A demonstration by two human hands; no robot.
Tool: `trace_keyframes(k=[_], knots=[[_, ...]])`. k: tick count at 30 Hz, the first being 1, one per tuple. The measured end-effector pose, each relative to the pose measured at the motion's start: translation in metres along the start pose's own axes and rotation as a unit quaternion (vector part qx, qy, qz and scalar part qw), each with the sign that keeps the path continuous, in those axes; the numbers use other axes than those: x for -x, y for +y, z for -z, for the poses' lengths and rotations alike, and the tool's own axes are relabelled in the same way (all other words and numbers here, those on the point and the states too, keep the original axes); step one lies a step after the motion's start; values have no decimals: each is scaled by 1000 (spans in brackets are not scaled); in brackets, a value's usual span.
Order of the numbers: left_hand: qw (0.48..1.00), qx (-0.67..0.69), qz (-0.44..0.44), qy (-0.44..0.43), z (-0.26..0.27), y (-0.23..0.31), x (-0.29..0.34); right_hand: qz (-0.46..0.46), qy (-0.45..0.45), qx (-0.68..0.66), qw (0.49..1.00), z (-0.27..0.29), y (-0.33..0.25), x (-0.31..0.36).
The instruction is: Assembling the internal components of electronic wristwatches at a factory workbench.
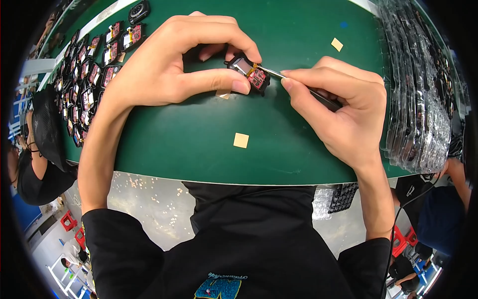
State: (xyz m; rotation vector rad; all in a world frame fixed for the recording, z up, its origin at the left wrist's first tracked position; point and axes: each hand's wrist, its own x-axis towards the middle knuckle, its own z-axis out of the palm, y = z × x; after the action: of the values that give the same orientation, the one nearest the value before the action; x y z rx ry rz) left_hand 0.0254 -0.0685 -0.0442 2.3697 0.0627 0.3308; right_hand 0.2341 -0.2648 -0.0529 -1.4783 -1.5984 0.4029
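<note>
My left hand (184, 65) is closed around an opened smartwatch case (243, 65), gripping it between thumb and fingers above the green table. Inside the black case a silvery rectangular part, a strip of amber tape and a red circuit board show. My right hand (341, 102) pinches a pair of metal tweezers (274, 73), dark toward the handle end. Their tip meets the case near the amber tape; whether it grips anything is too small to tell. A pale yellow paper square (222, 94) lies partly hidden below the left thumb.
Many similar opened cases (94, 74) crowd the table's left side, with a closed black watch (139, 12) beyond them. Stacked clear plastic trays (416, 99) line the right edge. Yellow squares (241, 140) lie on the green tabletop (184, 144). Other people sit at both sides.
</note>
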Motion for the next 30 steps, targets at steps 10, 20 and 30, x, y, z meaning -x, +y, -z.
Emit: trace_keyframes(k=[10, 20, 30], knots=[[1000, -10, -7, -6, 1, -1, 1, 25, 13, 12, 1000, -3, 1, 1], [1000, -3, 3, -13, 2, 1, 1, 37, 38, 7, 999, -6, 3, 4], [1000, -18, 15, 17, 1, 6, 4, -41, 88, -4, 995, 3, 0, 0]])
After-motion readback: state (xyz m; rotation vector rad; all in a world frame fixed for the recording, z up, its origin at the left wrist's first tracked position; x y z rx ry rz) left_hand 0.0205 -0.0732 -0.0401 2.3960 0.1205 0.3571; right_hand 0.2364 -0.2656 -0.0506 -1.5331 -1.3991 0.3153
